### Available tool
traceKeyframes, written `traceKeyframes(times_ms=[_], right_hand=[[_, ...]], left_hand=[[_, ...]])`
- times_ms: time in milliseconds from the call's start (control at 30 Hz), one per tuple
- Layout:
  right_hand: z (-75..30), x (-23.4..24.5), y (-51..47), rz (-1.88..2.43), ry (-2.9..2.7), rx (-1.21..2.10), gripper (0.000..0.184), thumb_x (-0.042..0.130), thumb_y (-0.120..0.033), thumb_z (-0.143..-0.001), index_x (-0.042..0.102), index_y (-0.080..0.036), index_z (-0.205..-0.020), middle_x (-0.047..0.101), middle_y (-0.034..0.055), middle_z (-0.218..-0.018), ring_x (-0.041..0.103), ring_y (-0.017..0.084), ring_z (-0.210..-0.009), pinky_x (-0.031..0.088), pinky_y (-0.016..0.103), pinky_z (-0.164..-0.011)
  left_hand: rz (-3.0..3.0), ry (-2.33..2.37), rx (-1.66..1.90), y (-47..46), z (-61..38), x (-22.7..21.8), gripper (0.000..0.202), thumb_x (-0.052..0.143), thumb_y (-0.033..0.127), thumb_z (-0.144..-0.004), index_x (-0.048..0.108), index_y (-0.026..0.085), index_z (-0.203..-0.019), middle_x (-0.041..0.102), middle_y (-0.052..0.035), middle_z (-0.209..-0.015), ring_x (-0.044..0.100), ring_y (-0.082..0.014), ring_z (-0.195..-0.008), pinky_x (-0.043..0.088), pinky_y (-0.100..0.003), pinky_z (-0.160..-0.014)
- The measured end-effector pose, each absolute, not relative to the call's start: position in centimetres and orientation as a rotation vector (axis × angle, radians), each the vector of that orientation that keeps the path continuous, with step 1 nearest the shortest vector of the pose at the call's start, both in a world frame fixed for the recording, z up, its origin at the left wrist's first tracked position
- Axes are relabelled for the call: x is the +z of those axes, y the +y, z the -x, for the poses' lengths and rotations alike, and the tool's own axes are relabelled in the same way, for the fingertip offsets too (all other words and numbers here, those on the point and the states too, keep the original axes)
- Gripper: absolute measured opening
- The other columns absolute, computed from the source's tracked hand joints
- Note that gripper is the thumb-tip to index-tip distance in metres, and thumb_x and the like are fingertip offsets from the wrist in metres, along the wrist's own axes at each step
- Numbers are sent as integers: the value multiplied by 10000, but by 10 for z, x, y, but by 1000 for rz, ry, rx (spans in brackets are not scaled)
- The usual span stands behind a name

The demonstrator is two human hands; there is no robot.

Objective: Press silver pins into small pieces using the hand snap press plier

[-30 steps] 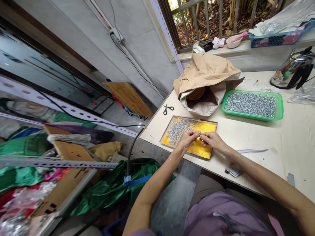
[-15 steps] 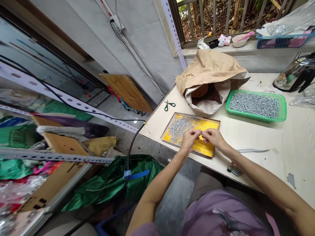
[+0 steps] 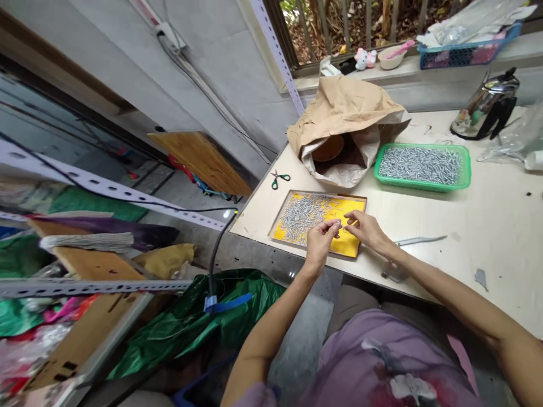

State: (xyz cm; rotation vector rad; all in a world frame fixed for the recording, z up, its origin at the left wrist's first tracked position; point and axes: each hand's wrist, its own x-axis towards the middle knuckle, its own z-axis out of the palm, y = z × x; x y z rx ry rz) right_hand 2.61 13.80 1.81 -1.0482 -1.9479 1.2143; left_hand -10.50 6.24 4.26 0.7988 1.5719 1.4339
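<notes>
Over a shallow tray with a yellow bottom (image 3: 348, 246), my left hand (image 3: 321, 240) has its thumb and forefinger pinched together. A tiny shiny bit shows at the fingertips, too small to make out. My right hand (image 3: 368, 230) is close beside it on the right, with thumb and forefinger spread apart near the left fingertips. Many small silver metal pieces (image 3: 301, 217), like short pins or screws, lie heaped in the tray's left half, with a few scattered towards the right. A green plastic basket (image 3: 424, 185) full of similar silver pieces (image 3: 419, 164) stands further back on the right.
A crumpled brown paper bag (image 3: 348, 104) lies open behind the tray. Green-handled scissors (image 3: 280, 180) lie left of it. A grey strip (image 3: 422, 240) rests near my right forearm. A kettle (image 3: 486, 107) stands at the back right. The table's left edge borders a metal shelf frame.
My right thumb and forefinger have parted and drawn slightly away from my left fingertips, where both hands were meeting. The camera view has shifted, moving the table slightly left and up.
</notes>
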Motion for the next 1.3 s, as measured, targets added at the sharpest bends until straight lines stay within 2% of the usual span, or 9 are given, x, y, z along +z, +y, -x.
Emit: traceKeyframes(times_ms=[67, 133, 233, 333, 567, 733, 1100, 1233, 1300], right_hand=[[-53, 25, 134, 995, -2105, 1003, 273, 583, -165, -818, 624, -183, -1088, 689, 68, -983, 650, 163, -767, 540, 335, -754], [-87, 32, 125, 977, -2191, 833, 293, 526, -186, -877, 609, -193, -1158, 669, 86, -1054, 654, 178, -835, 535, 342, -787], [-141, 38, 101, 1047, -2314, 627, 248, 464, -233, -935, 630, -204, -1118, 655, 89, -1010, 649, 208, -887, 535, 345, -782], [-185, 33, 71, 1165, -2426, 523, 264, 403, -260, -970, 642, -210, -1069, 642, 83, -940, 643, 209, -846, 536, 330, -718], [-218, 6, 33, 1362, -2458, 448, 239, 405, -230, -971, 619, -202, -1074, 622, 91, -968, 622, 200, -824, 514, 313, -676], [-217, 1, 33, 1337, -2477, 419, 223, 420, -188, -969, 632, -184, -900, 617, 82, -875, 589, 194, -802, 475, 306, -686], [-216, -4, 40, 1266, -2583, 224, 274, 395, -65, -929, 622, -172, -817, 605, 75, -796, 515, 187, -731, 377, 311, -660], [-217, -4, 44, 1284, -2601, 287, 261, 402, -99, -939, 622, -181, -826, 614, 78, -813, 532, 191, -750, 397, 312, -661], [-221, -1, 48, 1269, -2595, 378, 182, 454, -177, -945, 629, -181, -895, 636, 97, -910, 563, 205, -826, 437, 318, -695]], left_hand=[[-881, 1527, 1261, 52, 89, 44, 353, 788, 428, -644, 751, 132, -834, 703, -35, -762, 550, -81, -576, 455, -207, -558], [-936, 1491, 1076, 44, 70, 39, 337, 767, 415, -664, 758, 123, -834, 706, -43, -750, 537, -84, -554, 441, -208, -533], [-994, 1516, 816, 40, 45, 25, 272, 745, 357, -671, 760, 115, -795, 690, -32, -681, 512, -87, -526, 400, -202, -498], [-1036, 1605, 628, 45, 30, 11, 219, 712, 318, -679, 749, 112, -744, 621, 5, -564, 466, -83, -492, 345, -197, -476], [-1078, 1604, 403, 55, 26, 3, 299, 715, 404, -656, 705, 105, -658, 476, 52, -465, 347, -52, -426, 222, -200, -436], [-1086, 1601, 299, 56, 27, 5, 312, 711, 419, -658, 674, 110, -624, 404, 69, -421, 300, -43, -395, 189, -197, -411], [-1086, 1586, 127, 66, 28, 3, 321, 776, 409, -643, 652, 119, -586, 468, 53, -423, 343, -49, -347, 229, -203, -383], [-1077, 1566, 120, 66, 29, 2, 370, 798, 448, -618, 623, 131, -541, 457, 54, -397, 329, -44, -330, 226, -203, -373], [-1065, 1566, 122, 65, 29, 1, 382, 811, 465, -602, 632, 131, -552, 447, 55, -386, 326, -48, -329, 219, -205, -371]])
